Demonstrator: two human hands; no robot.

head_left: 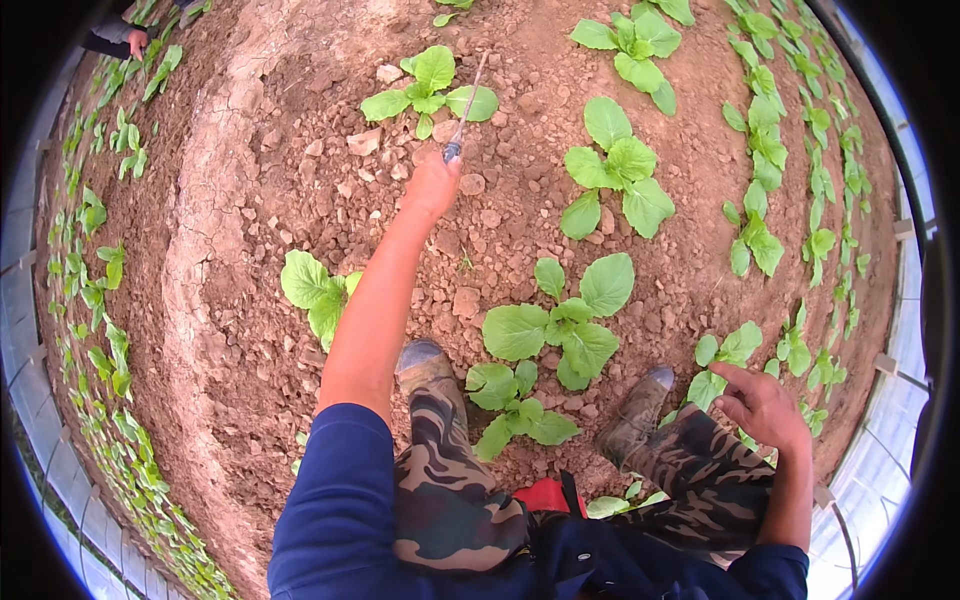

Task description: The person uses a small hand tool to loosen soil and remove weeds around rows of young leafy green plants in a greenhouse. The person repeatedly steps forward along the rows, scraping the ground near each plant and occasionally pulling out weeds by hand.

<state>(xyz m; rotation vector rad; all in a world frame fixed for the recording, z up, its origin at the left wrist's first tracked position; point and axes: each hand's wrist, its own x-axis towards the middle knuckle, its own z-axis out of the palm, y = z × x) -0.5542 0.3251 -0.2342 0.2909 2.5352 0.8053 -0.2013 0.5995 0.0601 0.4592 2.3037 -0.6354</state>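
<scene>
My left hand [433, 186] is stretched forward over the soil, closed around a slender hand tool [471, 103]. Its thin, rusty shaft or blade points away from me; the handle is mostly hidden in my fist. The tool passes over the right leaf of a leafy green seedling [428, 91]. My right hand [766, 405] hovers at the right by my knee, thumb and index finger apart, holding nothing. Its index fingertip overlaps a small seedling [736, 347]; whether it touches cannot be told. Another seedling [571, 328] grows between my boots, and my left forearm partly covers one more [315, 289].
Cloddy brown soil [465, 247] carries several rows of seedlings. My left boot [429, 365] and right boot [637, 412] stand beside plants. Something red [541, 495] shows below me. Another person's hand [138, 43] is at upper left. Translucent sheeting [855, 540] edges both sides.
</scene>
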